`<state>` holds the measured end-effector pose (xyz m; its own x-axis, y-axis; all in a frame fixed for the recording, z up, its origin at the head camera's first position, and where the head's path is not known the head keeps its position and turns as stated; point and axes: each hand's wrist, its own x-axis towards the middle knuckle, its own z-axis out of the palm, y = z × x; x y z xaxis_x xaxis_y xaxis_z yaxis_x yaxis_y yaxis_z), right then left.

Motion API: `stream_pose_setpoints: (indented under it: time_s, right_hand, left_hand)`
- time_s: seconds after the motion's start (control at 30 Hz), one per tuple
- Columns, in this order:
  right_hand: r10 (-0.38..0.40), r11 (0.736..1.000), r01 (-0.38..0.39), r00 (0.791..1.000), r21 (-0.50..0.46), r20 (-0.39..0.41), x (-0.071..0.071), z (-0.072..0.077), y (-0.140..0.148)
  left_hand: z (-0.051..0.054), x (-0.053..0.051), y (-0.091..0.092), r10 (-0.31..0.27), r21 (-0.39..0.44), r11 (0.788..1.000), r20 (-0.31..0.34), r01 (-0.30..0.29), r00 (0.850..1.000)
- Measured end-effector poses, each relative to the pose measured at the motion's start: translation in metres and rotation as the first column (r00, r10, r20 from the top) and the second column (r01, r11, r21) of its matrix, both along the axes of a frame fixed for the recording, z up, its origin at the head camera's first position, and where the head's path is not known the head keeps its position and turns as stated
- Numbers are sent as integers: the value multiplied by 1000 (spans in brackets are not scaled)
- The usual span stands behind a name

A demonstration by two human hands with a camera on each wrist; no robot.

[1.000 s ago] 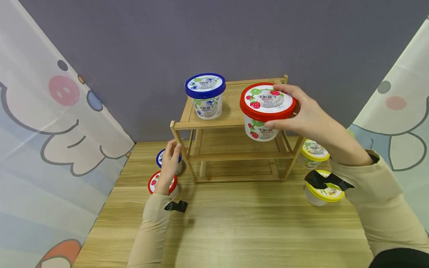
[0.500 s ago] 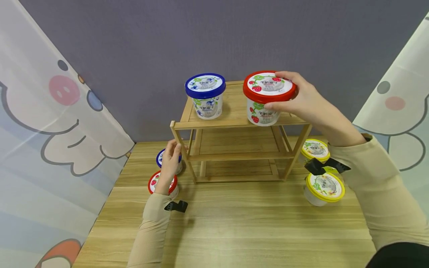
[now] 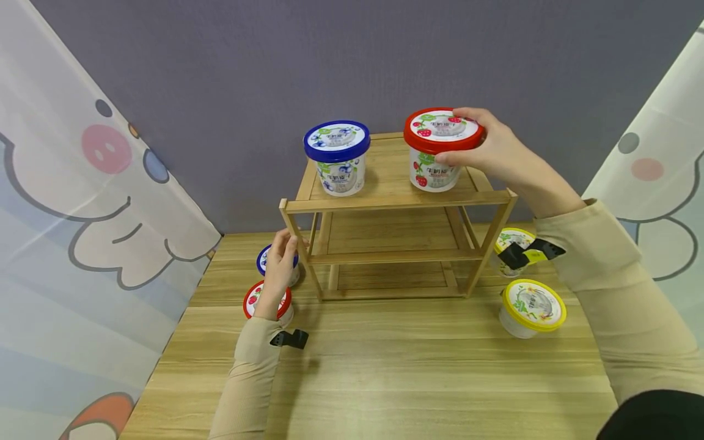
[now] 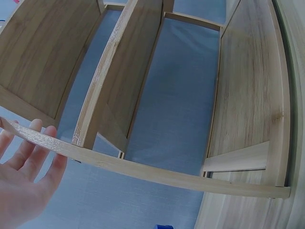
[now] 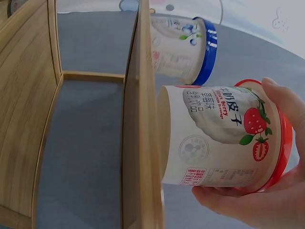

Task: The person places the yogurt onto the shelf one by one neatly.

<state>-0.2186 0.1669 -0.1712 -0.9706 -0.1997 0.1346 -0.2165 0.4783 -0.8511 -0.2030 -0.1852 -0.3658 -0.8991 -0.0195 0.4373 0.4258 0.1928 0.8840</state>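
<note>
My right hand (image 3: pixel 492 146) grips a strawberry tub with a red lid (image 3: pixel 440 150), thumb on the near side and fingers over the lid's right edge. The tub is upright over the right part of the top shelf of a wooden rack (image 3: pixel 396 200); its base is at or very near the board, and I cannot tell whether it touches. To its left on that shelf stands a blueberry tub with a blue lid (image 3: pixel 337 157). My left hand (image 3: pixel 279 263) holds the rack's left front post; in the left wrist view, fingers (image 4: pixel 31 160) pass behind the post.
On the tabletop (image 3: pixel 385 366), left of the rack, a blue-lidded tub (image 3: pixel 264 260) and a red-lidded tub (image 3: pixel 254 298) are partly hidden by my left hand and forearm. Two yellow-lidded tubs, one nearer (image 3: pixel 532 305) and one farther (image 3: pixel 516 241), stand on the right. A grey wall (image 3: pixel 264 73) rises behind.
My right hand has carried the red-lidded tub up and back, from in front of the rack to over its top shelf. The left hand has stayed at the post.
</note>
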Motion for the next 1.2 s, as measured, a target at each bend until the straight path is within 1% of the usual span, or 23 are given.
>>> stream_pose_setpoints:
  time_s: [0.2,0.43,0.5,0.83,1.03,1.2]
  right_hand:
    - [5,1000,-5,1000,6,12,-9,-2,3]
    - [2,1000,-2,1000,14,7,-16,-5,6]
    - [1,1000,-2,1000,13,9,-17,-6,6]
    - [4,1000,-4,1000,16,17,-21,-9,8]
    - [4,1000,-4,1000,15,15,-22,-10,9]
    - [13,1000,-13,1000,18,14,-23,-11,10]
  left_hand:
    - [0,-1,0,6,-3,1000,6,-6,1000]
    - [0,-2,0,-19,46,999,13,19,1000]
    - [0,-2,0,-21,45,999,16,20,1000]
    - [0,-2,0,-19,35,999,10,19,1000]
    - [1,-1,0,-23,44,999,18,22,1000]
    - [1,-1,0,-16,34,999,26,15,1000]
